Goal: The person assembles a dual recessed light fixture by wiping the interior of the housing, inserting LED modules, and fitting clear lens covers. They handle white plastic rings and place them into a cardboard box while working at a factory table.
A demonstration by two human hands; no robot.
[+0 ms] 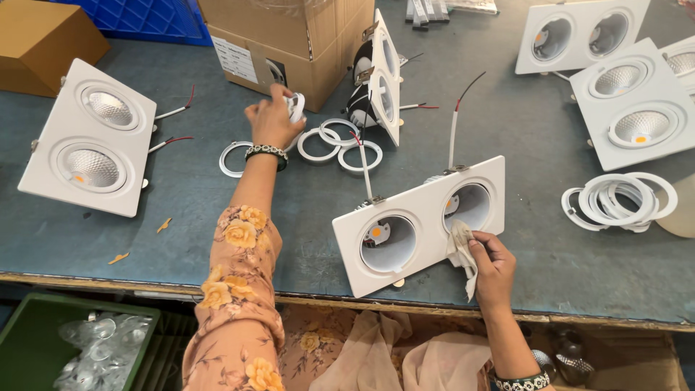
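A white twin downlight frame (423, 217) lies tilted on the grey table near its front edge, with two round openings and red-and-white wires rising from it. My right hand (492, 266) rests at its lower right edge, shut on a small white cloth (460, 246). My left hand (271, 119) reaches far forward and grips a small white round part (295, 106) in front of a cardboard box (304, 40). Several loose white rings (340, 143) lie just right of that hand.
A finished twin downlight (90, 137) lies at the left, another (380, 76) stands on edge by the box, more (630, 101) at the right. A pile of white rings (615, 199) sits far right. A green bin of clear lenses (87, 344) is below the table.
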